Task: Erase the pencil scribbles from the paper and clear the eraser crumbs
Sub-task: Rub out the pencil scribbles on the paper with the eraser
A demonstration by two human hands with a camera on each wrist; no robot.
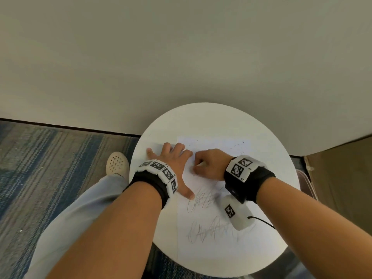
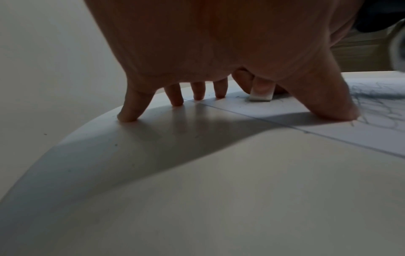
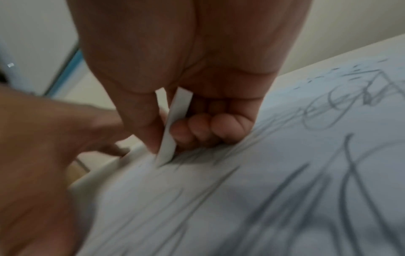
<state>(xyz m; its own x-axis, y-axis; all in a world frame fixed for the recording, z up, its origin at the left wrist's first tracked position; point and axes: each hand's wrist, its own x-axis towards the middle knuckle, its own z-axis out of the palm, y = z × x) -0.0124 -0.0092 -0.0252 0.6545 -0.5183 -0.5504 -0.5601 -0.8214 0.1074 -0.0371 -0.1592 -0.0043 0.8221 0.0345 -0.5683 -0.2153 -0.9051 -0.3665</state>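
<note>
A white sheet of paper (image 1: 211, 246) lies on a round white table (image 1: 201, 117). Pencil scribbles (image 1: 209, 228) cover its near part, and fainter marks (image 1: 239, 146) with dark crumbs sit at its far right. My left hand (image 1: 171, 158) lies flat with fingers spread, pressing the paper's left edge (image 2: 241, 112). My right hand (image 1: 209, 164) pinches a thin white eraser (image 3: 170, 133) between thumb and curled fingers. The eraser's tip (image 2: 260, 98) touches the paper just right of the left hand's fingers. The right wrist view is blurred.
The table stands against a pale wall (image 1: 181, 57). Striped blue-grey carpet (image 1: 40, 168) lies to the left, with my leg and a white shoe (image 1: 117, 163) beside the table. A brown cardboard surface (image 1: 342, 178) stands at the right.
</note>
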